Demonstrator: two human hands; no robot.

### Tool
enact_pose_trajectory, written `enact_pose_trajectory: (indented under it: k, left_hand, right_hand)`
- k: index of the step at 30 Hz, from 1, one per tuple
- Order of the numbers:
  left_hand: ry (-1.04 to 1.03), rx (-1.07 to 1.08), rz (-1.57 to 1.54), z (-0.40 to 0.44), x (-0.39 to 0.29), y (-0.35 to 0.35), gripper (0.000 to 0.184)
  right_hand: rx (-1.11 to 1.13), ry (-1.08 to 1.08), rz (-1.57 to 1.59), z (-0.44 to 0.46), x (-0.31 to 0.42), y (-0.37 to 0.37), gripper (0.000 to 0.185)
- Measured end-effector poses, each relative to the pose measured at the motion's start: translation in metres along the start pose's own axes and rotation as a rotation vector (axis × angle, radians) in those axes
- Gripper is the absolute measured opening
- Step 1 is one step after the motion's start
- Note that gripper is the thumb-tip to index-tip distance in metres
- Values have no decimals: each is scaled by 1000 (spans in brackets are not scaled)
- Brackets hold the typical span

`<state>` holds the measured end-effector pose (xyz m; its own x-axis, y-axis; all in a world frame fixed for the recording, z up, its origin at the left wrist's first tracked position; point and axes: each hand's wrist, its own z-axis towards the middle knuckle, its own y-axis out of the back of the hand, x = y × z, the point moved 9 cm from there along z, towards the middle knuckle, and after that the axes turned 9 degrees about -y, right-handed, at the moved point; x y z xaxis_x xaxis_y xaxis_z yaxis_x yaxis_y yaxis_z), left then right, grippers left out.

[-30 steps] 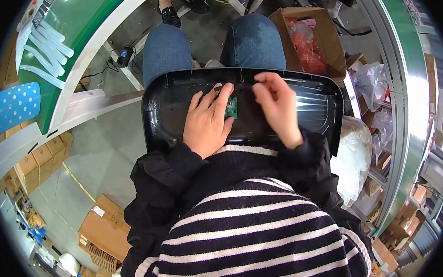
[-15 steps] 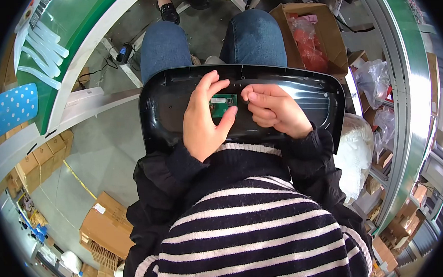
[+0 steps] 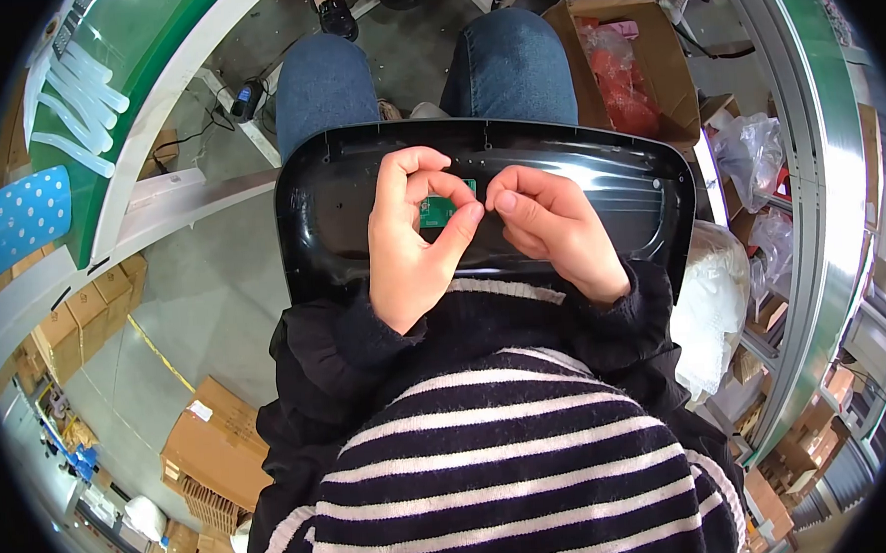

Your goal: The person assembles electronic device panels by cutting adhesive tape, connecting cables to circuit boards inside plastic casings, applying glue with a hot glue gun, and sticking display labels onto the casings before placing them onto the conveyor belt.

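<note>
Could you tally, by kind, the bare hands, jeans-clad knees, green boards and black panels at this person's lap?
Left hand and right hand: 2
Left knee and right knee: 2
Green board, partly hidden: 1
Black panel: 1
Total: 6

No text, brand or number can be read anywhere in view. A white label [image 3: 201, 411] sits on the large cardboard box [image 3: 217, 447] at lower left, but its print is too small to make out. The green circuit board [image 3: 437, 213], partly hidden by the left hand [image 3: 406, 246], bears tiny pale marks near its lower edge, likewise illegible.
</note>
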<state>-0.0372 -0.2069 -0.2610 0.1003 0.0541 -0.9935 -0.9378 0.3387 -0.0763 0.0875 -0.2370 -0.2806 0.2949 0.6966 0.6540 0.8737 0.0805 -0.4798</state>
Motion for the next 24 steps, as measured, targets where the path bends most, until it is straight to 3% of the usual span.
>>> enact_pose_trajectory:
  k: [3,4,7,10,11,13,16,19,24]
  left_hand:
    - [-17,-20,-37,-4,1,-2,60]
    - [-39,-7,-18,-4,0,-3,61]
    - [-124,-22,138,-3,-8,1,64]
    - [-252,-85,408,-2,-20,10,69]
    - [-287,32,582,-3,-20,1,72]
    - [-349,277,923,-8,-12,-18,80]
    - [-253,314,848,-11,11,-14,86]
    - [-197,342,812,-14,20,-12,91]
    - [-173,356,820,-11,21,-15,97]
  right_hand:
    - [-381,211,-416,-11,21,13,16]
    - [-381,212,-417,-10,18,11,16]
    - [-697,580,-685,-33,37,8,15]
    - [-771,543,-522,-32,37,44,15]
    - [-805,525,-438,-32,37,58,15]
    - [-727,479,-358,-25,37,70,14]
    - [-568,386,-202,-16,35,82,13]
    - [-499,228,-475,-12,42,77,11]
    - [-385,139,-475,5,28,58,14]
